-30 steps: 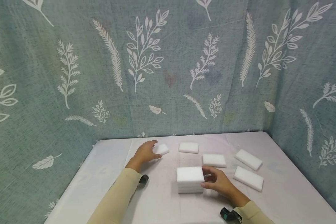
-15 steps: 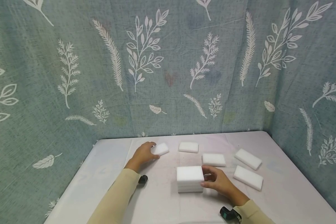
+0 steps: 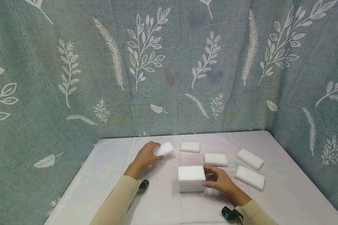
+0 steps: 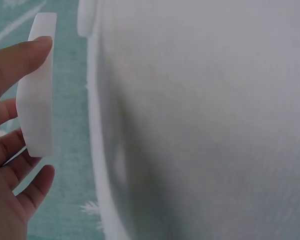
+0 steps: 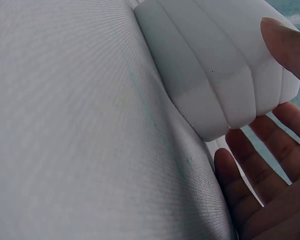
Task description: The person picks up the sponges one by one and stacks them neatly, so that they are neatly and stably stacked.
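Note:
My left hand [image 3: 147, 154] pinches a white sponge [image 3: 165, 148] at the back left of the table. The left wrist view shows that sponge [image 4: 37, 95] held by its edges, thumb on one side and fingers on the other, with a gap between it and the table surface. At centre front stands a neat stack of several white sponges [image 3: 191, 179]. My right hand [image 3: 221, 183] holds the stack by its right end, thumb at the front and fingers at the back. Close up, the layers of the stack [image 5: 215, 65] lie flush, with the thumb across the upper ones.
Behind the stack lie two flat white sponges, one farther back [image 3: 190, 147] and one nearer [image 3: 215, 159]. Two more, a far one [image 3: 250, 158] and a near one [image 3: 250, 177], lie slanted at the right. A leaf-patterned green curtain [image 3: 169, 62] borders the pale table [image 3: 101, 175].
My left hand has taken hold of the back-left sponge, lifted it and moved it slightly right. The right hand stays at the stack.

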{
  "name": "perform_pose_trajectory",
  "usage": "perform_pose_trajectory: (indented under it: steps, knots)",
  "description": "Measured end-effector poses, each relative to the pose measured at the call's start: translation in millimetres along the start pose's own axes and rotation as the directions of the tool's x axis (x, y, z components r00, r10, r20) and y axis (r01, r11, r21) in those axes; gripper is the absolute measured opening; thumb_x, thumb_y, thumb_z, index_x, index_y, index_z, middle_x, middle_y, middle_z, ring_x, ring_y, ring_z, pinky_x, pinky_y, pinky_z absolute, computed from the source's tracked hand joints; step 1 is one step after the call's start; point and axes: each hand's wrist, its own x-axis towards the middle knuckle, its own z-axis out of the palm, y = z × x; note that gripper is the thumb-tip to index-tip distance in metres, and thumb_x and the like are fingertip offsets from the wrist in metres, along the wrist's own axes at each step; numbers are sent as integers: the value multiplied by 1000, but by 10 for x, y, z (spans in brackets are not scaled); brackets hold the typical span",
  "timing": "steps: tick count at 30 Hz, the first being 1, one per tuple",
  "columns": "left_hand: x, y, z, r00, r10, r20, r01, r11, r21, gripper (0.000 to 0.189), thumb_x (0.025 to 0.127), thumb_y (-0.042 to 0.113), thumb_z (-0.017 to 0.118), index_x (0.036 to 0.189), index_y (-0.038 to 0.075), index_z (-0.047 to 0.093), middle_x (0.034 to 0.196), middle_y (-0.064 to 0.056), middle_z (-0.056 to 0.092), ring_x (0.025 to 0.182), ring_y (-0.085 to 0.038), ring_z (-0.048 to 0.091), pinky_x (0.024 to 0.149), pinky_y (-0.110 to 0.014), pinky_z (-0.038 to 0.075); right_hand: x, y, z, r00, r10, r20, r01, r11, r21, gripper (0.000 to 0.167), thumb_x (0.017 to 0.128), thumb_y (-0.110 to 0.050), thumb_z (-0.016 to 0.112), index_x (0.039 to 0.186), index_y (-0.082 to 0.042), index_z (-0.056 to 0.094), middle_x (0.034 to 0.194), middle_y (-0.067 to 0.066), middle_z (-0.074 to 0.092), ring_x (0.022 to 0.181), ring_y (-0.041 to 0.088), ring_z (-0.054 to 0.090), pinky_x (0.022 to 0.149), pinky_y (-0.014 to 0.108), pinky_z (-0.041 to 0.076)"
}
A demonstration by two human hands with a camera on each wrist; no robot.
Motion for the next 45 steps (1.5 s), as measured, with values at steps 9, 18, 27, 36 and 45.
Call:
perform_pose_trajectory:
  steps: [9, 18, 27, 36, 45]
  knots:
    - [-170, 310, -96, 988, 136, -68, -136, 991, 5, 59, 75, 42, 84, 122, 12, 65, 120, -1, 59, 115, -23, 54, 97, -43, 45, 9, -34, -15, 1000, -4, 7, 4, 1000, 5, 66, 78, -11, 82, 131, 9, 50, 120, 22, 60, 104, 32, 60, 88, 41, 52]
    - [-327, 551, -156, 972, 225, -66, -225, 974, 12, 60, 76, 47, 81, 122, 13, 64, 118, 0, 59, 112, -20, 55, 94, -41, 47, -2, -44, 19, 1000, 22, 9, -23, 1000, 18, 67, 77, -8, 82, 133, 9, 49, 122, 21, 59, 104, 31, 60, 87, 42, 52]
    - [-442, 578, -126, 970, 237, -58, -237, 971, 9, 56, 78, 50, 78, 121, 18, 64, 119, 5, 58, 112, -14, 54, 92, -36, 48, 9, -45, 26, 1000, -26, 9, 25, 999, 33, 66, 78, -5, 81, 133, 11, 48, 121, 21, 59, 107, 30, 59, 88, 44, 52]
    - [-483, 743, -176, 947, 311, -78, -310, 950, 29, 55, 81, 53, 74, 122, 18, 64, 117, 6, 58, 110, -11, 53, 90, -34, 49, -7, -60, 0, 999, -36, -32, 36, 999, -11, 61, 79, -10, 81, 131, 4, 53, 120, 16, 61, 106, 25, 59, 87, 43, 52]
    - [-512, 930, -206, 923, 379, -72, -378, 925, 28, 56, 82, 53, 73, 122, 15, 64, 116, 5, 58, 109, -12, 54, 89, -33, 50, 7, -67, 10, 996, -72, -53, 71, 997, -9, 55, 79, -8, 80, 128, 2, 57, 115, 13, 63, 104, 22, 60, 84, 43, 53]
